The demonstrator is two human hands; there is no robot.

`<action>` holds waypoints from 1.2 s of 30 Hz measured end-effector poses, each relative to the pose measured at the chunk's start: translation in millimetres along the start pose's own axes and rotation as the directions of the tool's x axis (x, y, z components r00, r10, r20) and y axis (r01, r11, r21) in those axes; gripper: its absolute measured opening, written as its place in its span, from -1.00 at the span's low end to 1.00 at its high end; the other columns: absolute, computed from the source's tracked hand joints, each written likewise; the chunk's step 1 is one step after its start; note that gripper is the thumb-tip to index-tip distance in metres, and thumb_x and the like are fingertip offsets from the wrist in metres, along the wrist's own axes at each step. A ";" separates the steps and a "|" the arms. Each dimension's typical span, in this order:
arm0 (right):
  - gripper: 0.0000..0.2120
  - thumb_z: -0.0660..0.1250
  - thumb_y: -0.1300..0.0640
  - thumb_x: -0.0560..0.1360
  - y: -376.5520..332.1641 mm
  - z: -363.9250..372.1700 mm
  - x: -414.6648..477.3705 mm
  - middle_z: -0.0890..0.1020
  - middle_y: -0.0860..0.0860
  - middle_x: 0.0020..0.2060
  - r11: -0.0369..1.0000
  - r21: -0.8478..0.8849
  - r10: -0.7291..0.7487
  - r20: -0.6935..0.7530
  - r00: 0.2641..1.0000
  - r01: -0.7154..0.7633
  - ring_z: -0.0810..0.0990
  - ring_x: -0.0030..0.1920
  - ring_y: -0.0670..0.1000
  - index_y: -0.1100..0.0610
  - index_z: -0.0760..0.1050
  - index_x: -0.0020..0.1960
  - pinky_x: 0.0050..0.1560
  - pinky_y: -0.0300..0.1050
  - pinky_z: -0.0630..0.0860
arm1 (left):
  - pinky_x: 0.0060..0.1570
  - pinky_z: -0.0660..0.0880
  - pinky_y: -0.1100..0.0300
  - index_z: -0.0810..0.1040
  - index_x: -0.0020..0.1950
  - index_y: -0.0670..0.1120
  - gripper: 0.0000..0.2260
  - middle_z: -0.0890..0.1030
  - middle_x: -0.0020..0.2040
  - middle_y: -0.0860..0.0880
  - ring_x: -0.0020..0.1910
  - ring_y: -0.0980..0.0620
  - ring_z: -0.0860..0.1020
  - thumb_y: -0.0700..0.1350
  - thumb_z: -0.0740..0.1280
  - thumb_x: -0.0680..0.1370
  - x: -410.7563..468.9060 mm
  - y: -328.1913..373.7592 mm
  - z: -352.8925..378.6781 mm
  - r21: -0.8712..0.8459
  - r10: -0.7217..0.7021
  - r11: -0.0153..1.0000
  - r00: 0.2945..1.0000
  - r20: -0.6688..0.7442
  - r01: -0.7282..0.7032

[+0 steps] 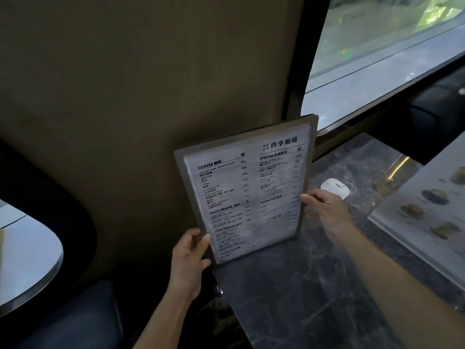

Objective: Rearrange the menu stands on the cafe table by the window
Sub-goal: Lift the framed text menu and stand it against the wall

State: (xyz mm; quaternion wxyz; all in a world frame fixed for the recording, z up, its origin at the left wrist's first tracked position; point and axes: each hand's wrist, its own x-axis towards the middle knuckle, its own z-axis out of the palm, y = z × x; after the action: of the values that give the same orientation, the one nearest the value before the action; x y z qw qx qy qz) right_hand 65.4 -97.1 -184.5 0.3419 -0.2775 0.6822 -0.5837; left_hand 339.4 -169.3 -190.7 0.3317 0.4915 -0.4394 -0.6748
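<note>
A dark-framed menu stand (pixel 247 187) with a white drinks list stands upright and slightly tilted at the left edge of the dark marble table (pixel 302 293), close to the brown wall. My left hand (pixel 190 258) grips its lower left edge. My right hand (pixel 324 212) holds its right edge, thumb on the front. A second menu (pixel 422 212), a clear sheet with pictures of pastries, leans at the right side of the table, partly cut off by the frame.
A small white device (pixel 334 188) lies on the table just behind my right hand. The window (pixel 382 59) runs along the far right. A dark padded seat (pixel 75 321) sits below left, and another pale table (pixel 27 260) shows at the far left.
</note>
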 end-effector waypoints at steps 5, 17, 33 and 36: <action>-0.90 0.32 0.22 0.45 1.6 1.8 8.1 0.63 0.00 -0.29 0.998 0.036 0.043 -0.003 0.999 -0.042 0.59 -0.25 -0.05 0.13 0.58 -0.22 -0.28 -0.18 0.57 | 0.03 0.50 -0.34 0.55 -0.15 -0.10 -0.88 0.67 -0.16 -0.05 -0.08 -0.04 0.64 -0.24 0.25 0.53 3.2 -2.0 1.9 -0.032 0.015 0.999 1.000 0.002 -0.015; -0.91 0.36 0.11 0.43 11.2 1.0 9.6 0.64 0.08 -0.07 0.999 0.015 0.047 0.014 0.999 -0.047 0.61 -0.12 -0.04 0.06 0.57 -0.07 -0.20 -0.19 0.61 | 0.03 0.51 -0.31 0.56 -0.14 -0.06 -0.86 0.66 -0.14 -0.06 -0.05 -0.02 0.62 -0.23 0.25 0.54 6.2 -4.4 2.7 -0.041 0.011 0.999 1.000 -0.021 -0.012; -0.54 0.20 0.43 0.47 74.9 -1.7 -21.3 0.50 -0.09 0.10 0.952 -0.277 0.169 0.122 0.978 -0.130 0.46 0.12 -0.11 0.11 0.37 0.31 -0.11 -0.62 0.32 | -0.03 0.45 0.26 0.31 0.11 0.27 -0.47 0.51 0.01 0.21 0.03 0.19 0.50 -0.19 0.48 0.37 20.5 -42.7 -13.1 0.536 0.047 0.837 0.990 0.131 -0.110; -0.46 0.17 0.43 0.47 82.1 -0.8 -23.8 0.43 -0.17 0.18 0.949 -0.275 0.199 0.142 0.970 -0.154 0.37 0.20 -0.20 0.04 0.28 0.37 0.15 -0.43 0.26 | 0.05 0.37 0.24 0.16 0.35 0.15 -0.35 0.40 0.01 0.32 0.11 0.23 0.38 -0.20 0.42 0.42 18.5 -53.0 -5.5 0.614 0.073 0.779 0.991 0.109 -0.125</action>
State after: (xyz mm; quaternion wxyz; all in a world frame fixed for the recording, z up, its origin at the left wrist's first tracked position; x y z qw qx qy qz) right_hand 81.0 -64.5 -262.0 0.4096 -0.3061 0.7441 -0.4300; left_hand 338.4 -166.2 -246.9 0.1695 0.5224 -0.6744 -0.4935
